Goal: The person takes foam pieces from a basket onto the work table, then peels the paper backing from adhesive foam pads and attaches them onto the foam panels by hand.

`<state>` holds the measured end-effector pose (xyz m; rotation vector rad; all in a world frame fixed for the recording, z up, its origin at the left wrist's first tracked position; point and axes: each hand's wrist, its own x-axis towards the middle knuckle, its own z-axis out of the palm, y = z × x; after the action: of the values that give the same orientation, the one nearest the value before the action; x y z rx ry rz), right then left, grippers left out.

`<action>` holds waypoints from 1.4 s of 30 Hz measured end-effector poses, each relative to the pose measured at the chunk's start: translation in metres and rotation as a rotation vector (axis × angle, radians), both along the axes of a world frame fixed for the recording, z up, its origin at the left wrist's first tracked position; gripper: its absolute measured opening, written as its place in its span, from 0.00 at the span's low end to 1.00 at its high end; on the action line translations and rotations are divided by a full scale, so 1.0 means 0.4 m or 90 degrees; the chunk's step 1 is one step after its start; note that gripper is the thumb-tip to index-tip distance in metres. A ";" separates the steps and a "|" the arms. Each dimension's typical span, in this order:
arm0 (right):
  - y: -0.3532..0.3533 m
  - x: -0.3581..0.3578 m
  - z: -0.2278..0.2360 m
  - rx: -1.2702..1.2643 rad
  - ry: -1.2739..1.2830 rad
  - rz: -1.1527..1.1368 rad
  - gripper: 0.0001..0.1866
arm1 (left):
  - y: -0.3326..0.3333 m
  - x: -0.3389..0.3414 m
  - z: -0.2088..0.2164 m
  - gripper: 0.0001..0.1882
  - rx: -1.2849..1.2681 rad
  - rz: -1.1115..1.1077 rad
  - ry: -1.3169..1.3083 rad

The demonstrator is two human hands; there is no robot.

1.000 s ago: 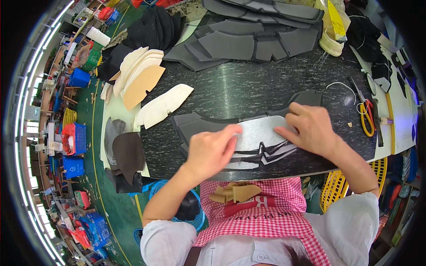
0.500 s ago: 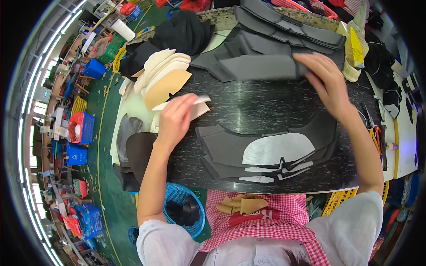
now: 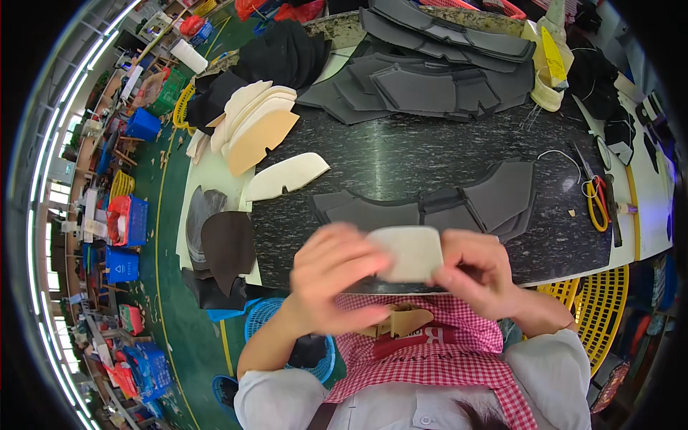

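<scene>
At the table's near edge my right hand (image 3: 479, 274) pinches the right end of a whitish, rounded cut piece (image 3: 410, 252) between thumb and fingers. Beside its left end is my left hand (image 3: 331, 276), blurred, with fingers spread and thumb apart; whether the fingertips touch the piece I cannot tell. Just beyond both hands lie stacked dark grey foam panels (image 3: 494, 197), partly hidden by the hands. A single cream curved piece (image 3: 288, 176) with a small notch rests flat farther left.
Cream and tan pieces (image 3: 261, 118) fan out at the left. Grey panels (image 3: 437, 82) and black pieces (image 3: 283, 57) are piled along the back. Yellow-handled scissors (image 3: 595, 197) lie at the right. A blue basket (image 3: 265, 319) and yellow basket (image 3: 602, 308) stand below the near edge.
My right hand has left the grey panel at the back and come to the near edge. My left hand has let go of the cream piece. White pieces no longer lie on the near panels.
</scene>
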<state>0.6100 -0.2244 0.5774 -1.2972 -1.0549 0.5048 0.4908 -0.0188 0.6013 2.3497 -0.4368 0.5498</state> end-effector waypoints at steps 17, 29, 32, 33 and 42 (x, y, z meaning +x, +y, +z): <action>-0.152 -0.132 -0.188 -0.171 -0.091 0.117 0.11 | -0.041 0.016 -0.064 0.12 -1.079 -0.425 -0.080; -0.206 -0.063 -0.066 -0.028 0.338 0.231 0.06 | -0.226 -0.027 -0.144 0.41 -0.375 -0.266 0.418; -0.181 -0.075 -0.040 0.131 0.610 0.241 0.06 | -0.273 -0.075 -0.201 0.36 -0.522 -0.188 0.623; -0.192 -0.074 -0.063 0.179 0.658 0.258 0.07 | -0.270 -0.088 -0.211 0.27 -0.503 -0.183 0.509; -0.224 -0.032 -0.070 -0.520 0.046 0.378 0.21 | -0.062 -0.056 -0.042 0.12 -0.346 0.006 -0.104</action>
<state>0.5972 -0.3139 0.5492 -1.6244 -1.2206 1.5379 0.4686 -0.0434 0.5845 1.7955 -0.3011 0.7618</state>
